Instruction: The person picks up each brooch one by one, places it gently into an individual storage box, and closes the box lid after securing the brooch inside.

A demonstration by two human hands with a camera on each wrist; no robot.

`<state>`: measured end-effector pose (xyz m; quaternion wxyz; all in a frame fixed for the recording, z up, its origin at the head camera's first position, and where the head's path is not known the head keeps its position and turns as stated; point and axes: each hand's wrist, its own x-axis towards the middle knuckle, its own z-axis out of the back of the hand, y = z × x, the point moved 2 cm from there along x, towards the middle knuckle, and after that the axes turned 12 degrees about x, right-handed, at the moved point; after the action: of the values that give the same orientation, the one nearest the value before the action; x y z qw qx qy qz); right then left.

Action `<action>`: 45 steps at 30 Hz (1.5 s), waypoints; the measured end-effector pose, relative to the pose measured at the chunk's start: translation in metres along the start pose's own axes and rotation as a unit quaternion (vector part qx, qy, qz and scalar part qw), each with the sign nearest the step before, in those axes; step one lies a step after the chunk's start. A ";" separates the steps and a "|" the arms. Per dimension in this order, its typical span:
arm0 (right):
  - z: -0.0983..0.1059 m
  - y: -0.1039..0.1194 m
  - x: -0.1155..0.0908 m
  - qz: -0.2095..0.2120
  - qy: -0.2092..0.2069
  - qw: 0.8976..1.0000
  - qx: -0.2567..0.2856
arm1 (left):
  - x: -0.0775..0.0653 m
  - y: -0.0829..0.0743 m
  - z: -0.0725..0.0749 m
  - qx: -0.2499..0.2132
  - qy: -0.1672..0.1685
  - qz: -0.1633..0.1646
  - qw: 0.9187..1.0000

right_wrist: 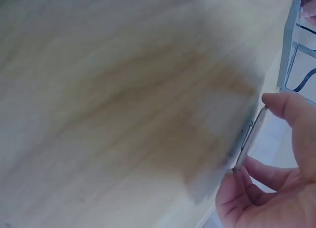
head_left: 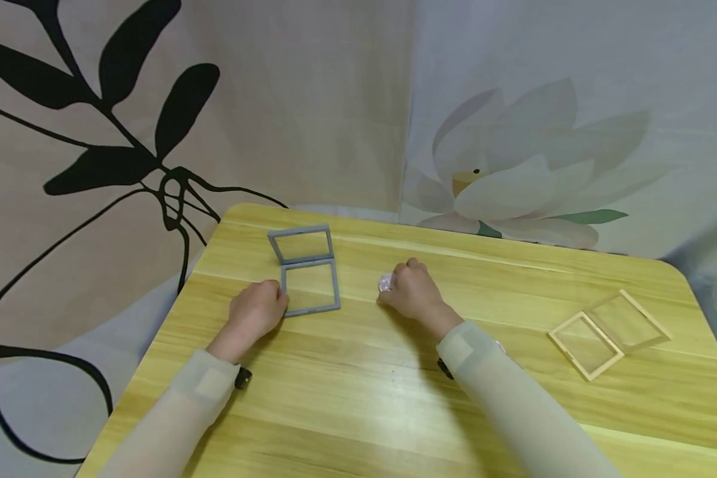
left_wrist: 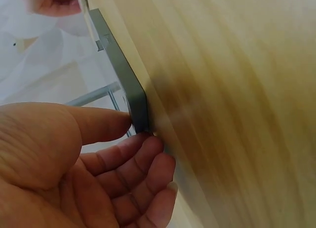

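Observation:
A grey hinged display frame [head_left: 313,309] with clear panes stands open on the table, its lid tilted up at the back. My left hand [head_left: 257,307] pinches the left side of its base; in the left wrist view thumb and fingertips meet at the frame's corner [left_wrist: 138,109]. To the right of that frame, my right hand [head_left: 417,292] holds a small round pinkish disc [head_left: 385,283] by its edge. In the right wrist view the disc [right_wrist: 252,136] is seen edge-on between thumb and fingers, with a thin wire-like piece on its table-facing side.
A second hinged frame [head_left: 570,357], beige, lies open at the table's right side. Beside the right sleeve shows part of a small pale object [head_left: 500,346], mostly hidden. Printed curtains [head_left: 311,99] hang behind the wooden table [head_left: 346,398].

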<state>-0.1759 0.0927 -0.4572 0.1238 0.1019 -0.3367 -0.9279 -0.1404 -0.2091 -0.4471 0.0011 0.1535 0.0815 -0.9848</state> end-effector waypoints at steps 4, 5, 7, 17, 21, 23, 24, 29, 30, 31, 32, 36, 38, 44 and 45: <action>0.005 0.001 -0.001 0.031 -0.031 0.999 -0.014 | -0.003 -0.005 -0.001 0.001 -0.009 -0.010 1.000; 0.007 0.002 -0.001 0.038 -0.041 0.998 -0.017 | -0.004 -0.006 -0.001 0.001 -0.010 -0.013 1.000; 0.009 0.004 -0.002 0.048 -0.056 0.997 -0.023 | -0.005 -0.009 -0.002 -0.001 -0.012 -0.018 1.000; 0.009 0.024 -0.006 0.093 -0.076 0.993 0.002 | -0.010 -0.016 -0.008 -0.009 -0.025 -0.034 0.999; 0.004 0.031 -0.007 0.097 -0.071 0.993 0.009 | -0.012 -0.020 -0.009 -0.010 -0.027 -0.038 0.999; 0.001 0.035 -0.007 0.098 -0.065 0.993 0.011 | -0.013 -0.022 -0.010 -0.010 -0.026 -0.037 0.999; 0.000 0.037 -0.008 0.100 -0.062 0.993 0.011 | -0.013 -0.023 -0.010 -0.010 -0.026 -0.036 0.999; -0.007 0.047 -0.010 0.116 -0.057 0.992 0.010 | -0.013 -0.025 -0.011 -0.011 -0.026 -0.036 0.999; -0.008 0.049 -0.010 0.121 -0.058 0.991 0.009 | -0.014 -0.025 -0.012 -0.011 -0.026 -0.037 0.999; -0.009 0.050 -0.011 0.126 -0.058 0.990 0.007 | -0.014 -0.025 -0.012 -0.011 -0.026 -0.038 0.999; -0.011 0.051 -0.011 0.131 -0.058 0.990 0.005 | -0.014 -0.026 -0.012 -0.010 -0.026 -0.038 0.999; -0.017 0.057 -0.011 0.146 -0.054 0.988 0.002 | -0.015 -0.029 -0.013 -0.013 -0.030 -0.041 0.999; -0.020 0.059 -0.011 0.150 -0.050 0.987 0.001 | -0.015 -0.030 -0.013 -0.015 -0.033 -0.042 0.998; -0.029 0.064 -0.011 0.159 -0.041 0.986 -0.002 | -0.017 -0.035 -0.015 -0.019 -0.043 -0.051 0.998; -0.030 0.064 -0.011 0.159 -0.039 0.986 -0.002 | -0.018 -0.035 -0.016 -0.019 -0.045 -0.054 0.997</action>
<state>-0.1464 0.0301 -0.4368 0.2569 0.0106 -0.3516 -0.9002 -0.1199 -0.1721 -0.4508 -0.0460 0.1047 0.1080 -0.9875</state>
